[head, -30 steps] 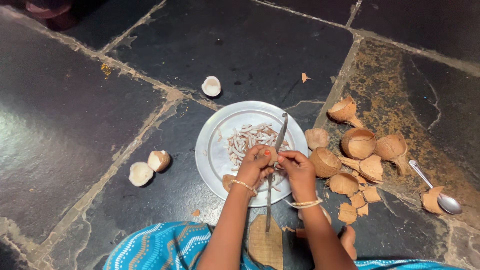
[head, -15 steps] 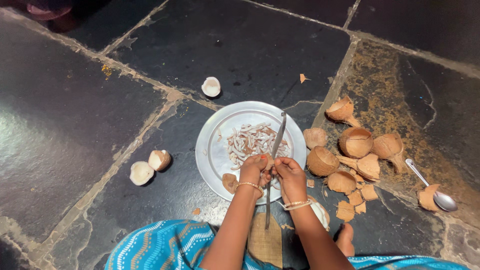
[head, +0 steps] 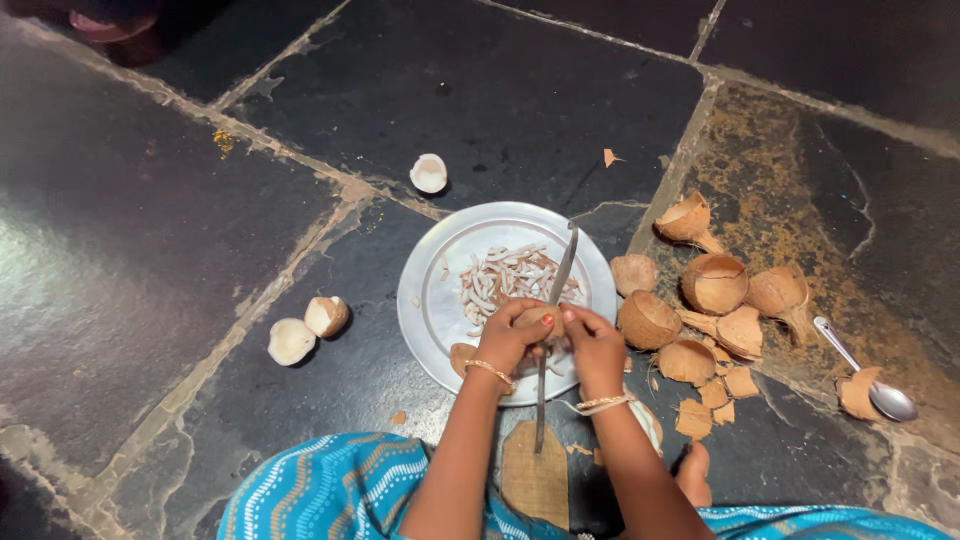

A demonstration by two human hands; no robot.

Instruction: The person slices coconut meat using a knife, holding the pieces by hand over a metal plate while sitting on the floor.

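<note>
My left hand (head: 512,338) and my right hand (head: 595,343) together grip a brown coconut piece (head: 535,318) and press it against the upright curved blade (head: 556,290) of a floor cutter. The blade rises from a wooden base board (head: 533,475) near my knees. Under the hands lies a round steel plate (head: 440,290) holding a heap of thin white coconut slices (head: 500,275). Another brown coconut piece (head: 461,357) rests on the plate's near edge, by my left wrist.
Empty coconut shell halves and fragments (head: 715,285) lie to the right of the plate. A steel spoon (head: 870,375) rests at far right. White coconut pieces sit at left (head: 305,328) and beyond the plate (head: 428,173). The floor is dark stone slabs.
Both hands have shifted slightly with the coconut piece along the blade. The plate, shells and spoon have not moved.
</note>
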